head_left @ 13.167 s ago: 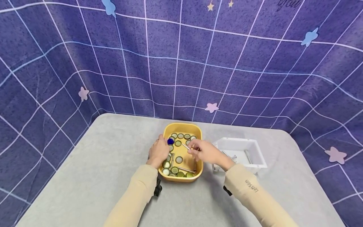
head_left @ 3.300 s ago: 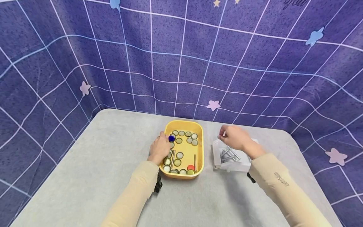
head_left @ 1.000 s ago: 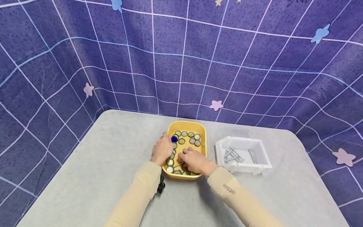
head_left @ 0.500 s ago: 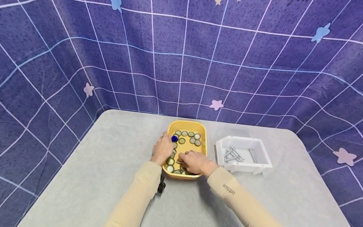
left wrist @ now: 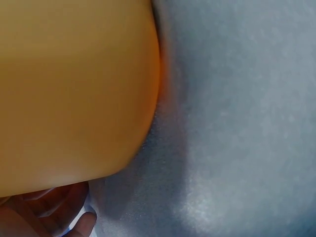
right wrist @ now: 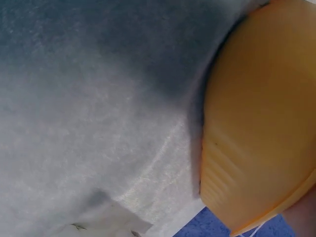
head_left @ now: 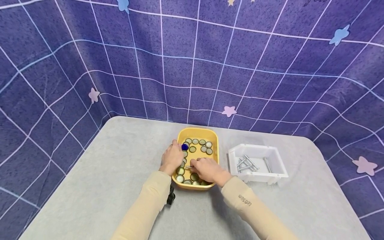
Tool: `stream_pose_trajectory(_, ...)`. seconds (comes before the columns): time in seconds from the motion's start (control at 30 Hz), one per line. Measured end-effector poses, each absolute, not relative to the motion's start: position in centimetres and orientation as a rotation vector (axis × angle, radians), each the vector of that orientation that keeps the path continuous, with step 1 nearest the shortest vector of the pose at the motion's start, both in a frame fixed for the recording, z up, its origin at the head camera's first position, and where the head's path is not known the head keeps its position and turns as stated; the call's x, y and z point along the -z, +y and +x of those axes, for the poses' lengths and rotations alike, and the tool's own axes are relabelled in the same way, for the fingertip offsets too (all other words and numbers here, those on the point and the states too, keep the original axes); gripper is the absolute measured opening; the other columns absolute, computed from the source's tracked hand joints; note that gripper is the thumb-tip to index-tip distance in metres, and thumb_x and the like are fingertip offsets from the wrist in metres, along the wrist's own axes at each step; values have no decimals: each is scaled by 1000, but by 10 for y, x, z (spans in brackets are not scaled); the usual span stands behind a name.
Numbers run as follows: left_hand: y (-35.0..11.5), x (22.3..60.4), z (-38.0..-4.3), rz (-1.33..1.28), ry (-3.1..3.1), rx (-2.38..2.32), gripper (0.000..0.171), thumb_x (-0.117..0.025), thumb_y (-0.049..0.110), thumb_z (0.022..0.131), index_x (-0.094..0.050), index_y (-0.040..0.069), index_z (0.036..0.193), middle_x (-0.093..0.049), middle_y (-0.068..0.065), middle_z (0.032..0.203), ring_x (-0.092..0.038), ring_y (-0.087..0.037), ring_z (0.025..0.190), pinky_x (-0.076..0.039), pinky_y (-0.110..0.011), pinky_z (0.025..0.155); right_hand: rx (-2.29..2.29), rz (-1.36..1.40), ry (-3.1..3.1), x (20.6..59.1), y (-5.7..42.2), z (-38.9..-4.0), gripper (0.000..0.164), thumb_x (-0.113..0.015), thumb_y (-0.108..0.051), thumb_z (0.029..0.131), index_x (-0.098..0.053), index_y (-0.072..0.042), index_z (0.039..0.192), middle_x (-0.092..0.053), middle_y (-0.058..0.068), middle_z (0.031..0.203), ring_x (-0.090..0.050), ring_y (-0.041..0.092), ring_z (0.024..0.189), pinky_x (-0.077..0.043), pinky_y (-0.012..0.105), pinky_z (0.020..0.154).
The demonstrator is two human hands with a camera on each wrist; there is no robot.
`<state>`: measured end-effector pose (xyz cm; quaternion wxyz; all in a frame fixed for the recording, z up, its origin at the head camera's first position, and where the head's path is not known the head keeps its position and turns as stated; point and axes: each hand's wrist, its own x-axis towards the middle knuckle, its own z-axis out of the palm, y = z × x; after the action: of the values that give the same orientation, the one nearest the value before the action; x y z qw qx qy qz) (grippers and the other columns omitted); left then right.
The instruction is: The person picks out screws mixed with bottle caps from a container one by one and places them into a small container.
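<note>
My left hand [head_left: 172,156] grips the left rim of a yellow plastic bin [head_left: 195,188]; in the left wrist view its curled fingers [left wrist: 66,207] show beside the bin's outer wall. Inside the bin, my right hand [head_left: 207,169] pinches a thin metal nail [head_left: 188,167], its end sticking out to the left of the fingertips. Bottle caps [head_left: 192,149] lie about the bin floor, mostly undersides up, and one blue cap [head_left: 184,146] sits by my left fingers. The right hand hides part of the bin's near right side.
To the right stands a white plastic bin [head_left: 255,178] with several silver nails [head_left: 251,162] crossed at its left and one lone nail [head_left: 267,165] at its right. Both bins rest on a grey tabletop [head_left: 126,160]. A purple gridded curtain [head_left: 192,76] hangs behind and at the sides.
My right hand has moved from above the white bin into the yellow bin and picked up a nail, raising its end slightly. Over the longer span, nails in the white bin have increased. Left hand stays put.
</note>
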<state>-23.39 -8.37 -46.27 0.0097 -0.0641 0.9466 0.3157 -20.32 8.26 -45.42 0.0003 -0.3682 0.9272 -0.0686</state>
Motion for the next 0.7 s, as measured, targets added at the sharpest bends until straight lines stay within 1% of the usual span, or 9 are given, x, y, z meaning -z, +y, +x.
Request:
stream_pose_trajectory(0.1,-83,462,-234,-199,2956,-983,37,-28,31,108,-45,4,126,-65,-21,114,-65,-43,107,-50,-54,91,250,-1133,2925,449,85,-205,16,-62,-28,97,-62,-14,92,-65,1,72,-63,18,63,-50,34,54)
stream_pose_trajectory(0.23,-82,460,-234,-188,2962,-976,37,-28,30,108,-44,3,126,-65,-21,114,-65,-43,107,-50,-54,91,313,-1099,2928,438,90,-208,12,-65,-25,95,-63,-13,95,-70,3,78,-67,22,69,-54,37,60)
stream_pose_trajectory(0.33,-81,460,-233,-183,2963,-984,37,-28,30,108,-44,3,127,-65,-21,113,-64,-43,106,-50,-54,91,385,-1078,2911,431,95,-210,11,-68,-22,94,-63,-13,96,-70,3,81,-67,23,71,-53,38,62)
stream_pose_trajectory(0.43,-81,460,-233,-186,2960,-988,37,-28,30,108,-44,3,127,-65,-22,114,-64,-43,107,-49,-54,91,464,-1063,2881,427,99,-212,11,-68,-22,93,-63,-12,96,-68,3,80,-65,20,70,-51,36,63)
stream_pose_trajectory(0.6,-82,461,-234,-192,2958,-974,36,-27,30,108,-44,3,126,-65,-22,115,-64,-43,108,-50,-54,91,589,-986,2831,424,102,-213,13,-68,-23,94,-62,-12,97,-67,1,82,-60,12,70,-50,31,65)
stream_pose_trajectory(0.7,-82,461,-234,-193,2956,-976,36,-27,29,108,-44,3,126,-65,-22,116,-64,-43,108,-49,-54,91,675,-921,2788,424,104,-214,14,-68,-23,94,-61,-11,98,-66,0,75,-60,9,63,-50,28,64)
